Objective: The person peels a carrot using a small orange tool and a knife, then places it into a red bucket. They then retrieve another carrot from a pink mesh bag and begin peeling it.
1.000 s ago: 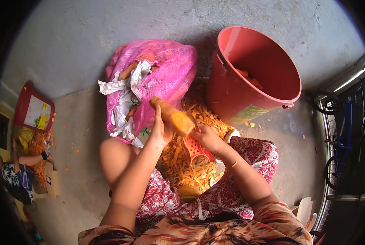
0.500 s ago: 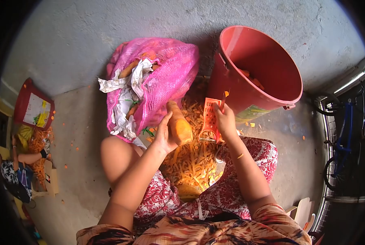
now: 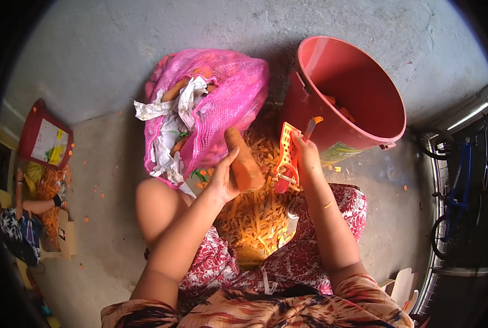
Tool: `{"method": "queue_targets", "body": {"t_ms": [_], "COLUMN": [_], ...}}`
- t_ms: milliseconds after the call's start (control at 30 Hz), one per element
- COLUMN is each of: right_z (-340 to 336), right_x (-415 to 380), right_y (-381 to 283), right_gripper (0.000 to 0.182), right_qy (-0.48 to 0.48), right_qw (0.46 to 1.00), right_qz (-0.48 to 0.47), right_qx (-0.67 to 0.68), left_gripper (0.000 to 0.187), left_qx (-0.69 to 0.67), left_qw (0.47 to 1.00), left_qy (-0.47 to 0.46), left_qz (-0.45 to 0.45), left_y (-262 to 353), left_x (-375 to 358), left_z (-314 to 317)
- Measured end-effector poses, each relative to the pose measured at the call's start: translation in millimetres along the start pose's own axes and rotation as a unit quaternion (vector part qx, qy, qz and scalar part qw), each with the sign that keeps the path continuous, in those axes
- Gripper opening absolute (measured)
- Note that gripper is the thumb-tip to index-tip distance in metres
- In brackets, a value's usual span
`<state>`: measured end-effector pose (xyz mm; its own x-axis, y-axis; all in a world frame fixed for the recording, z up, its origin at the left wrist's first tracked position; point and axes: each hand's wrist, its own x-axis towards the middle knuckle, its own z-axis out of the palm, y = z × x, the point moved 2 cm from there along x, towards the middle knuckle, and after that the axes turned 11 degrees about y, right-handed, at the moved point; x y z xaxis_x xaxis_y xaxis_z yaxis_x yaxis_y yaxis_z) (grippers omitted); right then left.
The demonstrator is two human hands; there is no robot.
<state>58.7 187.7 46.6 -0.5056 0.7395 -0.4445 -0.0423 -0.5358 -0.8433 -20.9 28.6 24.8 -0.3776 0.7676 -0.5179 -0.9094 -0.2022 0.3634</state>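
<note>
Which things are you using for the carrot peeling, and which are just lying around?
In use: carrot in left hand; orange peeler in right hand; peel pile; red bucket; pink sack.

Lying about: bicycle; red tray.

Home yard, concrete floor (image 3: pixel 118 49), parked bicycle (image 3: pixel 456 188), bucket (image 3: pixel 359 82)

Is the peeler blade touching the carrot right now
No, the right hand holds the orange peeler lifted clear of the carrot, which the left hand grips.
</note>
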Motion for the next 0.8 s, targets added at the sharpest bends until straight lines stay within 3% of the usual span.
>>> {"method": "queue_targets", "body": {"t_ms": [100, 133, 500, 633, 733, 800], "right_z": [7.5, 9.3, 18.4, 25.4, 32.5, 33.1], "right_x": [-5.7, -7.4, -4.3, -10.3, -20.1, -26.0], "right_y": [-2.6, -4.1, 14.3, 19.5, 20.7, 20.2], "right_gripper": [0.015, 0.015, 0.018, 0.021, 0.022, 0.023], "right_qy": [0.004, 0.009, -0.022, -0.017, -0.025, -0.039], "right_qw": [1.0, 1.0, 0.997, 0.993, 0.983, 0.971], "right_qz": [-0.015, -0.022, -0.068, -0.111, -0.165, -0.205], "right_qx": [-0.01, -0.013, 0.002, -0.03, -0.074, -0.113], "left_gripper": [0.043, 0.042, 0.046, 0.048, 0.047, 0.044], "left_qx": [-0.025, -0.035, 0.021, -0.037, -0.053, -0.063], "left_qw": [0.999, 0.999, 0.999, 0.997, 0.997, 0.997], "left_qy": [0.035, 0.004, 0.035, 0.062, -0.003, 0.013], "left_qz": [0.018, 0.0, -0.033, -0.032, -0.055, -0.054], "left_y": [-3.3, -3.2, -4.7, -5.9, -10.1, -13.8], "left_x": [9.9, 10.9, 1.6, -5.0, -0.2, 0.5], "left_z": [-9.1, -11.4, -7.9, 6.9, 1.8, 3.3]}}
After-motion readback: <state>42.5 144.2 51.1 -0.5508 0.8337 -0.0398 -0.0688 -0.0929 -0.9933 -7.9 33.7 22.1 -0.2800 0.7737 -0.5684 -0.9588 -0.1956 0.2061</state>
